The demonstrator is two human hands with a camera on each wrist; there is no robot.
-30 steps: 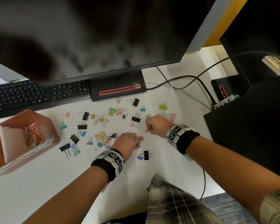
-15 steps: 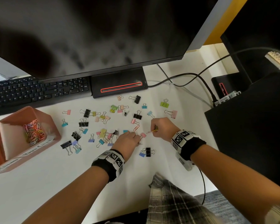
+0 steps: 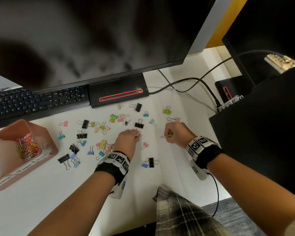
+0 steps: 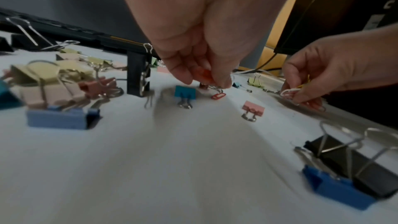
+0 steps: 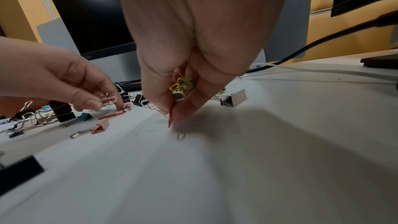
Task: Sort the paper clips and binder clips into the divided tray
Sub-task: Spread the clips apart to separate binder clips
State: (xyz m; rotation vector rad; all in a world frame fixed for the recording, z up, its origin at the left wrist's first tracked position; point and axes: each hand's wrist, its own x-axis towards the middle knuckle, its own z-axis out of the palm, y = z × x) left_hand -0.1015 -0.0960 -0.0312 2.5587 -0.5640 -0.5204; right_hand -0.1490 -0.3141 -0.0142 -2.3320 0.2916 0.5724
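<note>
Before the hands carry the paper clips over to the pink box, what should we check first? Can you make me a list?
1. Right hand grips its bunch of coloured wire paper clips: ok.
2. Left hand pinches paper clips: ok.
3. Pink plastic divided tray in view, paper-clip side open: ok.
4. All loose paper clips gathered: not ok, a red paper clip lies on the white desk.
5. Binder clips sorted: not ok, scattered on desk.

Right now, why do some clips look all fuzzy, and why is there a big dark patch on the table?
In the left wrist view the blue binder clip nearest the camera is blurred; the small pink one farther off is sharper. In the right wrist view the right hand casts a broad shadow on the table.
</note>
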